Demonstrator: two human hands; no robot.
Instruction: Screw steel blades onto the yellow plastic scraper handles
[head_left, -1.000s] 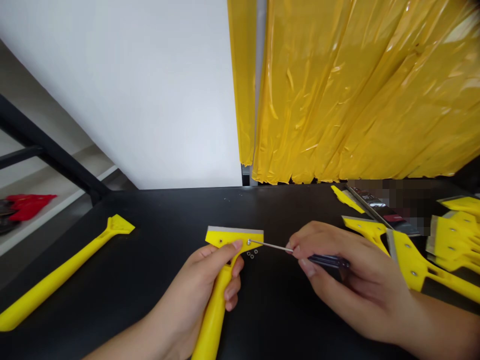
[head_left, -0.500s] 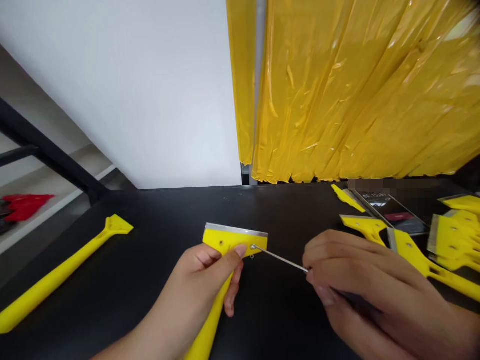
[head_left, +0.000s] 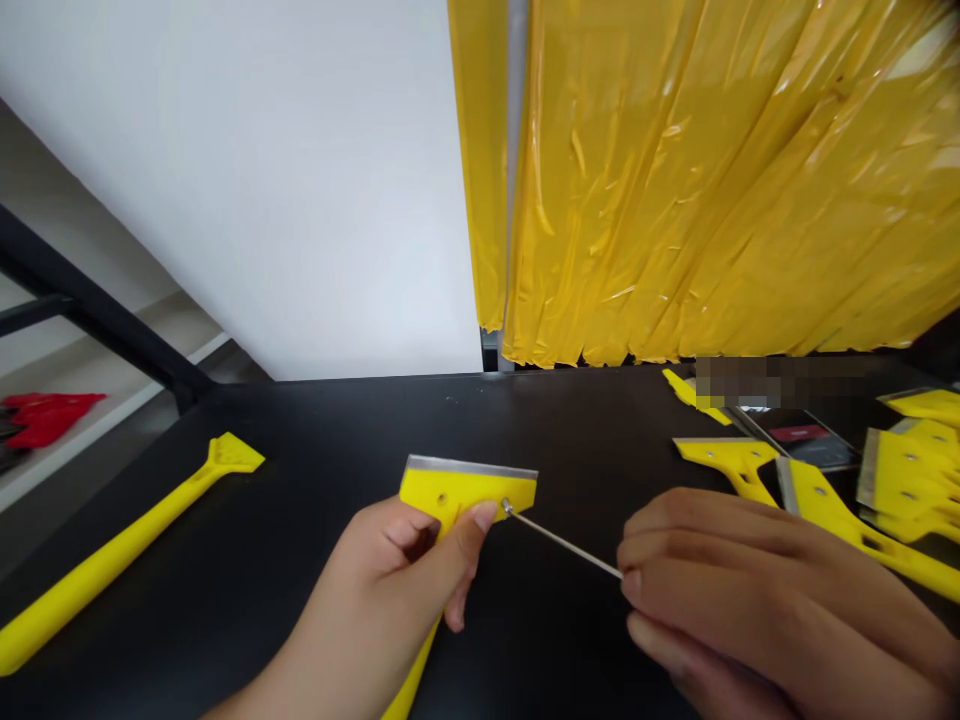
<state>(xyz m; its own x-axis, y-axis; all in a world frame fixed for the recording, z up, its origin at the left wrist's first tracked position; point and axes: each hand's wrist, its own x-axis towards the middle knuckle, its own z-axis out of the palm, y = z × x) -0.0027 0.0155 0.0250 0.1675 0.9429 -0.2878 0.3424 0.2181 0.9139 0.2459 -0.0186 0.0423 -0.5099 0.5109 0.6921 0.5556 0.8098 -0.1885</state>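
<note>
My left hand (head_left: 405, 570) is closed round the neck of a yellow scraper (head_left: 465, 488), its thumb on the front of the head. A metal blade (head_left: 472, 466) runs along the scraper's top edge. The head has an open hole on its left side and a small screw (head_left: 507, 506) at the right one. My right hand (head_left: 750, 590) grips a screwdriver, whose thin shaft (head_left: 570, 546) reaches leftward with its tip at the screw. The screwdriver's handle is hidden inside the hand.
A yellow long-handled piece (head_left: 127, 540) lies at the left of the black table (head_left: 322, 430). Several yellow scrapers (head_left: 911, 480) and a phone (head_left: 814, 440) lie at the right. Yellow plastic sheeting (head_left: 675, 200) hangs behind, beside a white panel (head_left: 300, 180).
My right hand has moved slightly right and down with the screwdriver. The scraper head in my left hand has dipped and tilted slightly; the screw stands out more from the head.
</note>
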